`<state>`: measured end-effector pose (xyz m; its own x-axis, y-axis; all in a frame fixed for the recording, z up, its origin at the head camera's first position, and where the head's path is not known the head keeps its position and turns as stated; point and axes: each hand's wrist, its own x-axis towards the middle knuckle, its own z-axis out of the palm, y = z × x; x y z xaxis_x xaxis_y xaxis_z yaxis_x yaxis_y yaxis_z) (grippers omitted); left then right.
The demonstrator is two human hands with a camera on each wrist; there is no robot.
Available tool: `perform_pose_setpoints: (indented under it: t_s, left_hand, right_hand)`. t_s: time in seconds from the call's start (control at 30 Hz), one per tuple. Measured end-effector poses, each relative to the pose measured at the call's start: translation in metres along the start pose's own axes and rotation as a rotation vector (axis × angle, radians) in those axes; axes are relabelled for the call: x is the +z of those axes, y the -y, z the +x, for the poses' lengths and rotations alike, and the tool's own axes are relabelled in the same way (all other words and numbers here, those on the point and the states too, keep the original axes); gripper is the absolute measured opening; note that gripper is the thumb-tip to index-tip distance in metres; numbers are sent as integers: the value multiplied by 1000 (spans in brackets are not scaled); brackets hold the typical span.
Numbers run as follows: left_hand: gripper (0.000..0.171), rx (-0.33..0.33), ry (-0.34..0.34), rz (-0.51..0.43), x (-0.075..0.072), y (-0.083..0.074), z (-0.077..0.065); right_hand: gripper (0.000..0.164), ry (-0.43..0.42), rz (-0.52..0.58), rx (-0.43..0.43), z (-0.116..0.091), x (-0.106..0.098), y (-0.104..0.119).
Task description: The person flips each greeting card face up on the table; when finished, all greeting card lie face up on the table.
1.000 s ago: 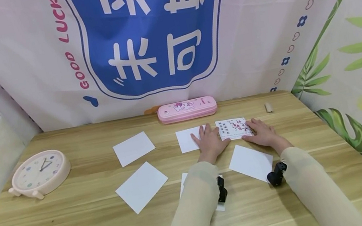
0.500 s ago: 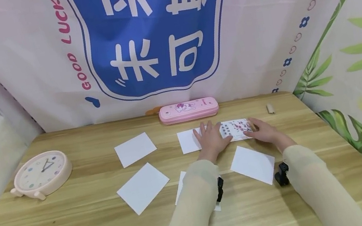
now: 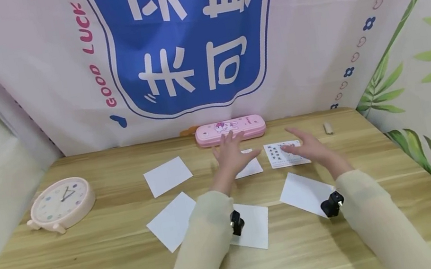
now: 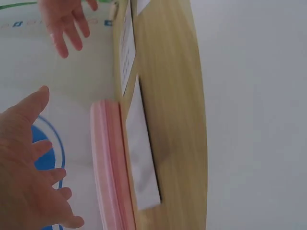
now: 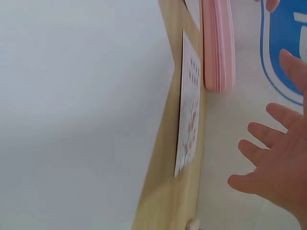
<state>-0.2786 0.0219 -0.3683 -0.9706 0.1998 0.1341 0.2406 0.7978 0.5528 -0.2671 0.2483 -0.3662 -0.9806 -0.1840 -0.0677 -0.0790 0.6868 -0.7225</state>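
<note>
Raised above the wooden table, my left hand (image 3: 231, 156) spreads its fingers in front of a blank white card (image 3: 252, 168), which it partly covers in the head view. To its right lies a printed card (image 3: 277, 158) with Chinese characters and red blossoms. My right hand (image 3: 314, 149) hovers over that card's right side, fingers apart and holding nothing. In the right wrist view the printed card (image 5: 188, 105) lies flat, apart from the hand (image 5: 280, 153). The left wrist view has the left hand (image 4: 31, 167) in the air beside the pink pencil case (image 4: 110, 163).
More blank white cards lie about: one at the back left (image 3: 168, 176), one nearer (image 3: 172, 221), one under the left forearm (image 3: 253, 226) and one by the right wrist (image 3: 305, 193). A pink clock (image 3: 63, 204) stands left; a small beige object (image 3: 328, 128) lies back right.
Both hands have lifted off the cards. The left hand has shifted left, uncovering more of the near card. The printed card now lies free, and the head view has turned slightly.
</note>
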Motion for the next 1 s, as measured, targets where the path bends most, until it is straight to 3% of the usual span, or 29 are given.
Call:
perform_pose_setpoints:
  t_s: [0.4,0.6,0.77,1.0]
  left_hand:
    - [77,-114,3,-64,-25,51,-14]
    - [79,-119,57,-44,-23,68,-21]
    - [80,-142,98,-16,-14,76,-25]
    - [80,-137,142,51,-5,82,-27]
  right_hand:
    - [68,12,114,-24,4,35,17]
    - [66,26,111,-43,13,50,23]
    - [66,65,42,-71,22,61,24]
    - [67,100,-196,-130,30,66,20]
